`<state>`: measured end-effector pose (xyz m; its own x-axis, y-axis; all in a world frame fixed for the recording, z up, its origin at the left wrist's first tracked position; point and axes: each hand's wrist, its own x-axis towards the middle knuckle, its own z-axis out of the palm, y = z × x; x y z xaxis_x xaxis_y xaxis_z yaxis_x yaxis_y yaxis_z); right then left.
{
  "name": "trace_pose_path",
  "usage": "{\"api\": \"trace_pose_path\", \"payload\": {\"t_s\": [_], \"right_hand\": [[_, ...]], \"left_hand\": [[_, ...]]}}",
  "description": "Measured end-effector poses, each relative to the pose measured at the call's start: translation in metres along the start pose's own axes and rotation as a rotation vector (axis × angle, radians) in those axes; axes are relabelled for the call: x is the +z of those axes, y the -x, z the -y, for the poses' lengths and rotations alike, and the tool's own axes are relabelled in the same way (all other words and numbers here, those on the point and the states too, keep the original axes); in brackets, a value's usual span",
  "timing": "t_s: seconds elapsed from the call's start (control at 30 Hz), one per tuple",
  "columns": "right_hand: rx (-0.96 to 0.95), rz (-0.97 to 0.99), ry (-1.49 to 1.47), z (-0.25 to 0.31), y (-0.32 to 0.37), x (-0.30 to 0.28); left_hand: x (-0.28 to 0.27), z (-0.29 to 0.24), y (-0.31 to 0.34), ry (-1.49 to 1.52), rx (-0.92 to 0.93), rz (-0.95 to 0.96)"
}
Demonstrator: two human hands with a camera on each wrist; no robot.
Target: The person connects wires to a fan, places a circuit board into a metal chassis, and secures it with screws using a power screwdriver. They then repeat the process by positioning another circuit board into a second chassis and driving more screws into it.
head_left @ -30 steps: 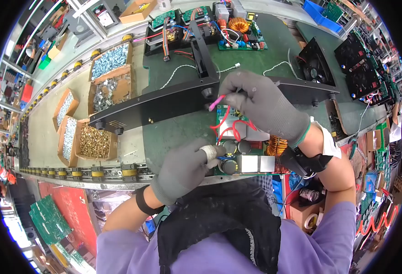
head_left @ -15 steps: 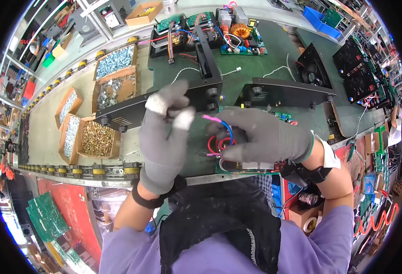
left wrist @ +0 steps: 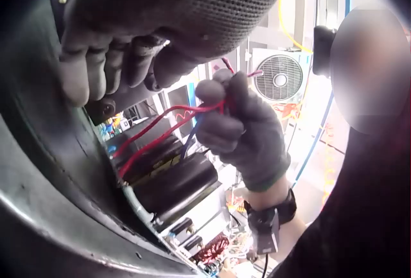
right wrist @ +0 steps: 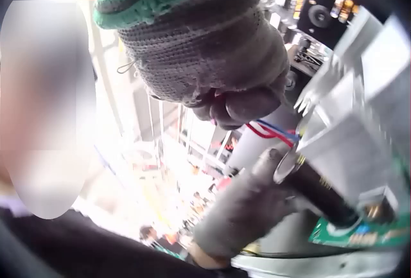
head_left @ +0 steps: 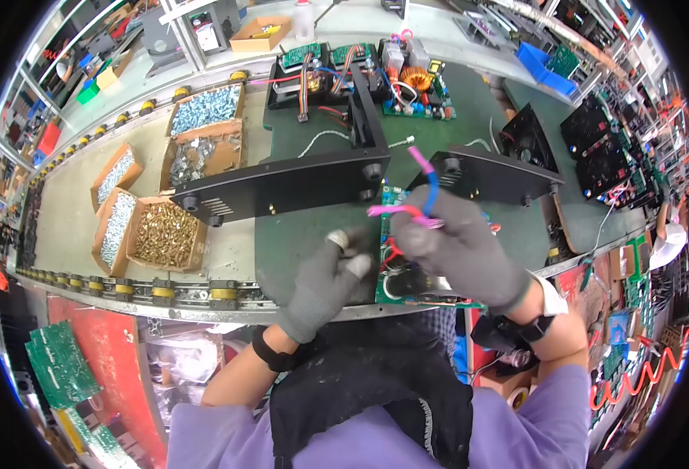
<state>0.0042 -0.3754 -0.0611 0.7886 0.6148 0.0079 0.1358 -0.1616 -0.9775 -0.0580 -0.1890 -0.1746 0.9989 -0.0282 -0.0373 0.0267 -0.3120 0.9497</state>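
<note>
My gloved right hand (head_left: 466, 246) holds a bunch of red and blue wires with pink ends (head_left: 419, 160) above a green circuit board (head_left: 386, 289). The left wrist view shows the right hand (left wrist: 247, 133) with its fingers bent round red wires (left wrist: 154, 138). My left hand (head_left: 321, 285) is over the green mat, left of the board, with fingers loosely bent and nothing in them. In the right wrist view, the left hand (right wrist: 237, 217) is near a black cylindrical capacitor (right wrist: 324, 194); whether they touch, I cannot tell.
Behind the hands stand a long black panel (head_left: 297, 184) and a second black panel (head_left: 501, 173). Cardboard boxes of metal parts (head_left: 165, 232) lie at left. Another board with a copper coil (head_left: 417, 78) sits at the back; black fan units (head_left: 601, 164) are at right.
The left hand rose from beside the capacitors to the long panel's front, then came back down empty. The right hand went from one pink wire end to several wires, now raised.
</note>
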Motion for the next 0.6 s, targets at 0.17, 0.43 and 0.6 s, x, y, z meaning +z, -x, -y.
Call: {"api": "trace_pose_path", "payload": {"t_s": [0.17,0.43,0.6], "right_hand": [[-0.267,-0.422,-0.149,0.073,0.039,-0.027],[-0.687,-0.131,-0.409,0.114,0.054,-0.064],[-0.998,-0.199,-0.403,0.112,0.088,-0.102]], "left_hand": [[0.025,-0.007,0.0,0.562,-0.085,0.303],[0.079,-0.028,-0.013,1.332,-0.404,0.778],[0.051,-0.025,-0.007,1.342,-0.318,0.855]]}}
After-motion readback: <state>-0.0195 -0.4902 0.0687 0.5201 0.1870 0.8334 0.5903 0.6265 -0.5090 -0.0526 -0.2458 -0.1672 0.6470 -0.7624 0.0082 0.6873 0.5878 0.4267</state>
